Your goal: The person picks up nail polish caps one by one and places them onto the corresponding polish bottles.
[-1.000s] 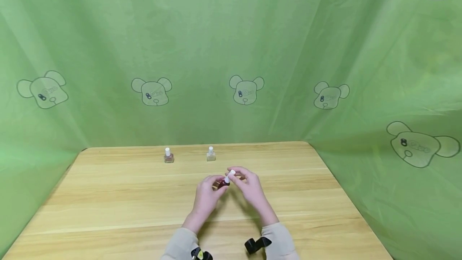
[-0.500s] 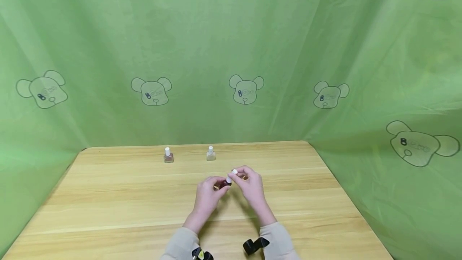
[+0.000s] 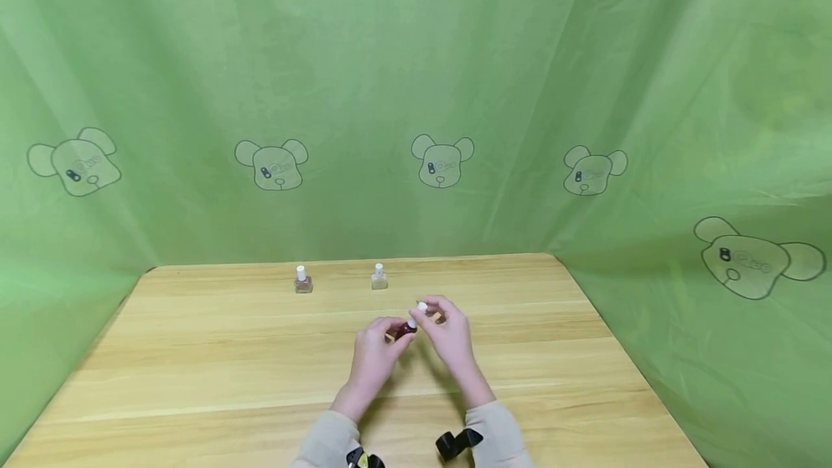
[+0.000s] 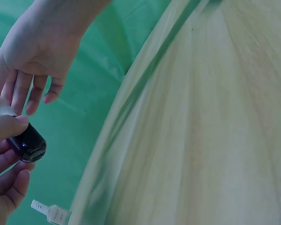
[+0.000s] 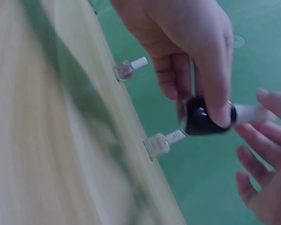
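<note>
Near the middle of the table in the head view, my left hand (image 3: 375, 349) grips a small dark red nail polish bottle (image 3: 406, 331). The bottle is tilted, with its white cap (image 3: 422, 306) pointing up and to the right. My right hand (image 3: 450, 334) pinches that cap between thumb and fingers, hiding part of it. In the right wrist view the dark bottle (image 5: 208, 116) shows between left thumb and fingers, its white cap (image 5: 250, 114) reaching the right hand (image 5: 276, 164). Whether the cap turns or sits loose on the neck cannot be told.
Two more nail polish bottles stand upright at the back: a pinkish glitter one (image 3: 303, 284) on the left and a clear whitish one (image 3: 379, 282) nearer the middle. The wooden table (image 3: 227, 360) ends at a green curtain (image 3: 357, 222) behind and at both sides.
My right hand has shifted slightly, its fingers changing position on the cap so less of the white shows. The left hand and the bottle have barely moved.
</note>
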{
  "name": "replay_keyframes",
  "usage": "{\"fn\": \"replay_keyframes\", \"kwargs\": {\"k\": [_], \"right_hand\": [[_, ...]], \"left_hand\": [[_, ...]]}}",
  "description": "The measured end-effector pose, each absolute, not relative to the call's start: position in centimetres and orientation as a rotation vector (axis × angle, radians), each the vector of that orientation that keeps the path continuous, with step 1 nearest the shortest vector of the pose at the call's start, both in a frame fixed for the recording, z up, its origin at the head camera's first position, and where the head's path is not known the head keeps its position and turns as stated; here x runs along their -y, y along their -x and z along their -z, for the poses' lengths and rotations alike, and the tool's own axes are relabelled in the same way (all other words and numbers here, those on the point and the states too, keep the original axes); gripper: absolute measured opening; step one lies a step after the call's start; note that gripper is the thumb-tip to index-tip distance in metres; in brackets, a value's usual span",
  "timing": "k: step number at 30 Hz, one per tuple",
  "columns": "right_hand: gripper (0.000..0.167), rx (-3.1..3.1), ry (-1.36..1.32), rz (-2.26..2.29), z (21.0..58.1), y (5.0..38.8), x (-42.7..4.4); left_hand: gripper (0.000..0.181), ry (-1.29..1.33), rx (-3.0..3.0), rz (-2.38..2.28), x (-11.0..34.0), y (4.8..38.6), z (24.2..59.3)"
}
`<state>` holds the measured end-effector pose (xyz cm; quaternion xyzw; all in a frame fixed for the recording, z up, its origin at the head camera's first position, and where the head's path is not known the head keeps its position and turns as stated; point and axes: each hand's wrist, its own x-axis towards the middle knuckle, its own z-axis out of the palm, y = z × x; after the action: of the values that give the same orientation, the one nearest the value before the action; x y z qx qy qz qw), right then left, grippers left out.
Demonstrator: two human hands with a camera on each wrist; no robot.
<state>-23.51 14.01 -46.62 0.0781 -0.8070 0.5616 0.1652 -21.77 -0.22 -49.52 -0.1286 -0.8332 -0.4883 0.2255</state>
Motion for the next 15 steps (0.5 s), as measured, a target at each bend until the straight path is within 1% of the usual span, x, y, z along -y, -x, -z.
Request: {"fn": "replay_keyframes", "kwargs": {"k": [3,5,10,15], "right_hand": [[0.031,2.392,-0.369,-1.681,46.51,23.56,-14.49],[0.032,2.439,-0.428,-1.732,46.44,23.55,-14.75],[0.029,2.449,-0.445,-1.770,46.71,23.73,-15.09],[0.027,2.417,-0.397,-1.735,46.78,23.75,-15.05]], "left_hand": [[0.020,0.342,2.286,1.380,0.36,21.81,49.58],[0.020,0.346,2.282,1.383,0.45,21.88,49.63],[0.020,0.371,2.292,1.377,0.53,21.97,49.63],[0.021,0.380,2.310,1.393,0.51,21.95,49.47]]}}
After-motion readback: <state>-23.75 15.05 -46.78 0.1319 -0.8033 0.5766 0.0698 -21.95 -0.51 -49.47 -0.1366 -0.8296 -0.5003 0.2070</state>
